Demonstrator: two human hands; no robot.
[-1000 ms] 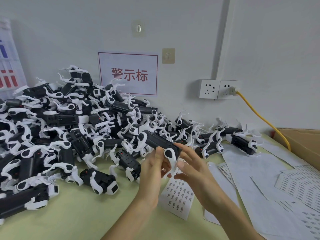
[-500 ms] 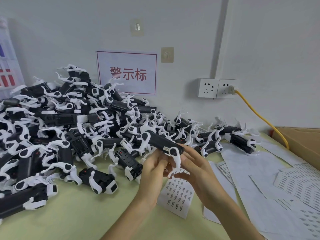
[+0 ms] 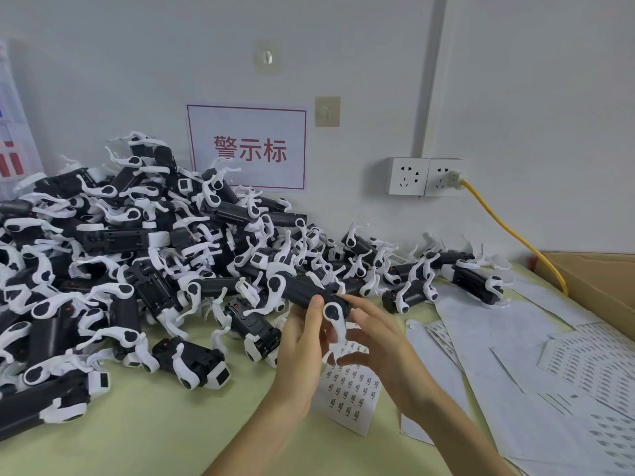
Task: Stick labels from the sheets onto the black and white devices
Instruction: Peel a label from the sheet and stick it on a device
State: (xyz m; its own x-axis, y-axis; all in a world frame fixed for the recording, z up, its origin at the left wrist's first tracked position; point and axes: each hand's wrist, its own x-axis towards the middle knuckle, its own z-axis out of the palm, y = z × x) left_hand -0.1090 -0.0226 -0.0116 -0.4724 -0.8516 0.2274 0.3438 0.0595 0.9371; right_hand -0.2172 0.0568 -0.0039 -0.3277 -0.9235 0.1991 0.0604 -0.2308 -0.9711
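The left hand (image 3: 302, 341) clamps a device (image 3: 305, 290), its fingers hidden behind it. Just right of the device, the right hand (image 3: 381, 338) is spread, its tips blurred.

Device pile (image 3: 113, 240) left, sheets (image 3: 508, 338) right

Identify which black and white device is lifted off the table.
The device gripped by the left hand, with the right hand beside it; all the others lie in the pile or loose on the table.

Matt black and white plastic devices (image 3: 137, 269), thin white paper label sheet (image 3: 350, 393), smooth pale-green worktop (image 3: 154, 424), brown cardboard box (image 3: 591, 280)
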